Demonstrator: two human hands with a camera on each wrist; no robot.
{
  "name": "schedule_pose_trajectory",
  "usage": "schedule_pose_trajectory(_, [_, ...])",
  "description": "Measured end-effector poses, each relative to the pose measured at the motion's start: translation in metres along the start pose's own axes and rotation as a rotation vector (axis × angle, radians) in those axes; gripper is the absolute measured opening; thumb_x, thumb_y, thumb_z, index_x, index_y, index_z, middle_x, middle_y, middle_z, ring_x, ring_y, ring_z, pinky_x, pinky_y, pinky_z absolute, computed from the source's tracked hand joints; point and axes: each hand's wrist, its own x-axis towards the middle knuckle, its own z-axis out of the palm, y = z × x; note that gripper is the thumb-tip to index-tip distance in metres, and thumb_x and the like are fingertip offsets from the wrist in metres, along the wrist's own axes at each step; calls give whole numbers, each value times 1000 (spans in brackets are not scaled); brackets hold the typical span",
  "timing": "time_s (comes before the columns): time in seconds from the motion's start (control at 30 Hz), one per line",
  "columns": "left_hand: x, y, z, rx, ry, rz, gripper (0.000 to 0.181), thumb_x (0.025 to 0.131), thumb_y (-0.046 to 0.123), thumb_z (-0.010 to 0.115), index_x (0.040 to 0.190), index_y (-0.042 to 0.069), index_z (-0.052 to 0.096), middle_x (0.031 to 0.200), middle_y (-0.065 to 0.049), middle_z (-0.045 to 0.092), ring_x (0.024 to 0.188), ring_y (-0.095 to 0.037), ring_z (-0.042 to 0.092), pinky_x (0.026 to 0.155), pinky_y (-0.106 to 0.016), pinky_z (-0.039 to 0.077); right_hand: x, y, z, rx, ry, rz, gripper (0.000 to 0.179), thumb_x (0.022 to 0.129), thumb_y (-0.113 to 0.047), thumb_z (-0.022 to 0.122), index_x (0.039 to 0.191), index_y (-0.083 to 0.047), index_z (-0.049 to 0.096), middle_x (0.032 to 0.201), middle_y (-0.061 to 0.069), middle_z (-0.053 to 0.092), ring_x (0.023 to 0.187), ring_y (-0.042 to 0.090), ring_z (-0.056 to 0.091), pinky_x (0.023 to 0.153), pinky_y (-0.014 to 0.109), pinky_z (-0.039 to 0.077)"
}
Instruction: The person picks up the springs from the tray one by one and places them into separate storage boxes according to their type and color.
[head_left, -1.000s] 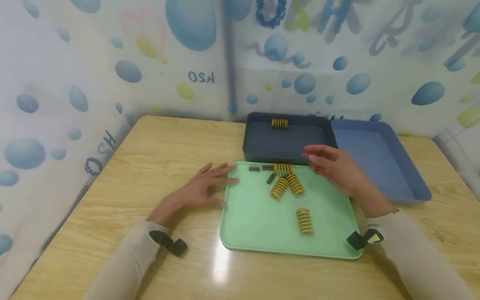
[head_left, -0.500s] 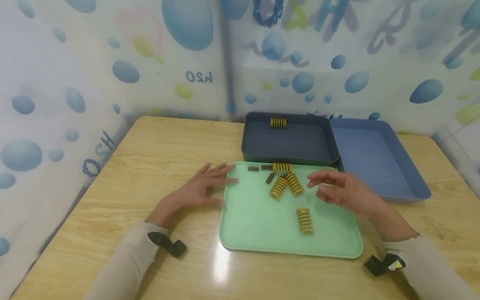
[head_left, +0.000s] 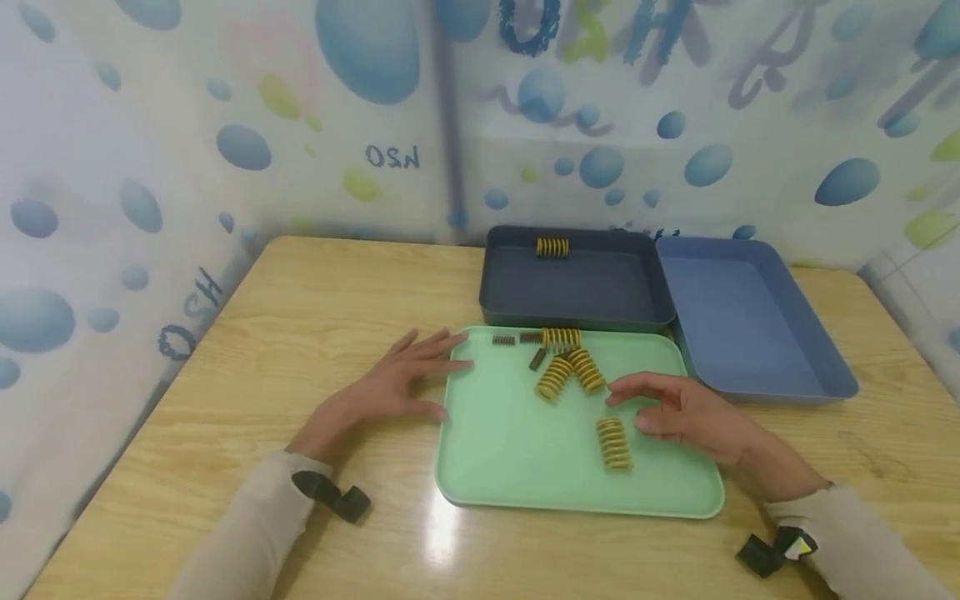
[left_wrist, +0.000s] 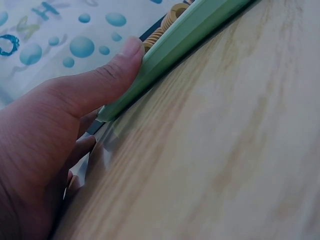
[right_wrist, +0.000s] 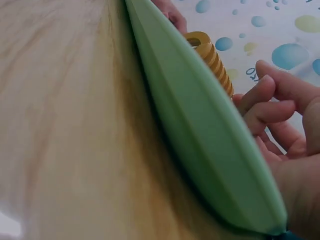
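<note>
A light green tray [head_left: 517, 450] lies on the table, and my left hand [head_left: 393, 379] rests at its left edge with fingers spread and thumb against the rim. My right hand [head_left: 693, 417] hovers over the tray's right side, fingers bent a little, holding nothing. Just left of its thumb lies a single yellow coil spring [head_left: 615, 444]. Farther back, another yellow spring [head_left: 555, 379] leans near a yellow spring [head_left: 587, 370] and one more yellow spring [head_left: 561, 338]. Small dark springs [head_left: 503, 340] lie beside them. In the right wrist view, the near yellow spring [right_wrist: 212, 60] rises behind the tray rim.
Behind the green tray stands a dark grey tray [head_left: 577, 321] with one yellow spring [head_left: 552, 247] at its back wall. A blue tray [head_left: 780, 392] sits to its right. A patterned wall covering [head_left: 337, 125] closes off the back of the wooden table [head_left: 315, 292].
My right hand has come back from the dark tray's front edge toward me, down to beside the single yellow spring. My left hand stays at the tray's left edge.
</note>
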Motion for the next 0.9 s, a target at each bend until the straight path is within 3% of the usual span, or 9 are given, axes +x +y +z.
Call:
schedule_pose_trajectory(0.3, [0,1,0,9,5,-4,73,81,61,63,141,22,50,156,-5,26,143,-31,15,111,-59,1,5,5,2,-14,-88,14,47,94,10,50,139,4,41,138,14,48,50,17,26,41,37,19])
schedule_pose_trajectory(0.4, [0,1,0,5,7,0,72,81,59,65,141,21,50,156,-6,26,143,-32,15,111,-59,1,5,4,3,-35,-130,57,54,92,11,53,142,3,37,143,16,43,55,12,45,40,29,31])
schedule_pose_trajectory(0.53, [1,1,1,5,8,0,73,80,59,66,141,21,50,155,-6,27,143,-33,17,110,-60,2,5,3,4,-71,-195,55,59,91,11,54,146,2,32,146,23,35,75,21,64,48,25,48])
schedule_pose_trajectory(0.77, [1,2,1,-1,19,-1,72,81,59,65,140,21,51,155,-6,28,142,-35,18,110,-60,3,6,-1,7,-172,-221,38,52,96,5,51,145,-1,37,138,27,44,79,32,66,52,29,51])
schedule_pose_trajectory(0.9, [1,3,1,-2,10,0,71,82,58,65,141,22,50,155,-5,27,143,-34,17,111,-59,2,3,-1,8,-224,-171,57,47,94,3,56,139,0,46,129,25,52,78,32,67,54,32,53])
